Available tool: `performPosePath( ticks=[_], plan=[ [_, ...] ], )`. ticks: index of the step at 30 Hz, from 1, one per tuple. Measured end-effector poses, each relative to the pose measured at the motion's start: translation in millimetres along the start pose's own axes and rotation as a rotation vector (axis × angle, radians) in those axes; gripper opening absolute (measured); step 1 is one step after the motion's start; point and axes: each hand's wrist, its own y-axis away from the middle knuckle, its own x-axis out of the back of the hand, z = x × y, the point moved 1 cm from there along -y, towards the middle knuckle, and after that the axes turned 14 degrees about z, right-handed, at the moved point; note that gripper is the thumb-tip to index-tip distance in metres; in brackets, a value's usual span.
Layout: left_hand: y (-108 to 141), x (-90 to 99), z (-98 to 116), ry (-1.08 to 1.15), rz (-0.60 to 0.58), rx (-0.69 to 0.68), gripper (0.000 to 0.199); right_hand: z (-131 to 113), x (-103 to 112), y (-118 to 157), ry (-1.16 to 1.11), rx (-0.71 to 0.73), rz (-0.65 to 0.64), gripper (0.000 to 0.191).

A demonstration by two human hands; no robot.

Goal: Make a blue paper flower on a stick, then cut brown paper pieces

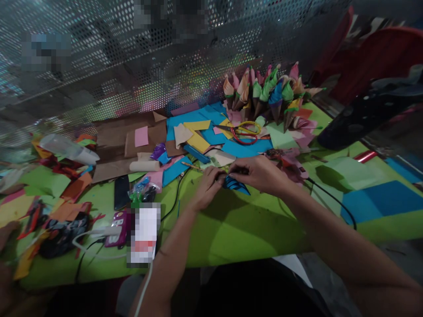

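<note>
Between my two hands is a small blue folded paper piece (238, 186) with dark stripes, held above the green table (231, 237). My left hand (210, 185) pinches its left end with bent fingers. From the right, my right hand (254, 171) grips its upper edge between thumb and fingers. Beyond my hands lie scissors (246, 133) with red and yellow handles, on blue and yellow paper sheets (198, 140). A pink glue gun (292, 164) with a black cord rests just past my right wrist.
Finished paper cones (264, 90) in several colours stand at the back right. A dark spotted object (350, 114) leans at the right, near blue paper (383, 202). At left are a clear bottle (68, 149), a phone (121, 193), a purple power adapter (117, 229) with cables, and paper scraps.
</note>
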Motion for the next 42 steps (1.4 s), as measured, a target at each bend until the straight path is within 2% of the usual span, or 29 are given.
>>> performPosePath(
  ticks=[11, 15, 20, 25, 29, 32, 37, 42],
  plan=[
    [0.6, 0.8, -1.2, 0.028, 0.027, 0.028, 0.03, 3.5, 0.5, -0.8, -0.086, -0.032, 0.015, 0.014],
    [-0.8, -0.3, -7.4, 0.086, 0.098, 0.063, 0.038, 5.2, 1.1, -1.6, -0.12, -0.046, 0.1, 0.021],
    [-3.1, -0.2, -15.7, 0.106, 0.203, 0.172, 0.037, 13.5, 0.5, -0.9, -0.313, -0.213, 0.239, 0.036],
    [-1.0, -2.8, -15.1, 0.181, 0.275, 0.212, 0.037, 16.9, -6.5, -2.7, -0.514, -0.363, 0.258, 0.041],
    [-2.2, -7.9, -15.3, 0.173, 0.269, 0.136, 0.035, 17.4, -12.5, -5.5, -0.591, -0.37, 0.231, 0.042],
    [-4.9, -11.3, -13.7, 0.112, 0.225, 0.068, 0.028, 17.6, -13.5, -6.6, -0.594, -0.338, 0.264, 0.04],
    [-7.8, -15.1, -7.8, 0.028, 0.119, 0.085, 0.02, 17.4, -14.7, -6.1, -0.636, -0.384, 0.288, 0.041],
    [-7.2, -14.8, -8.0, 0.114, 0.214, 0.135, 0.011, 18.9, -15.9, -5.2, -0.625, -0.342, 0.366, 0.038]
  ],
)
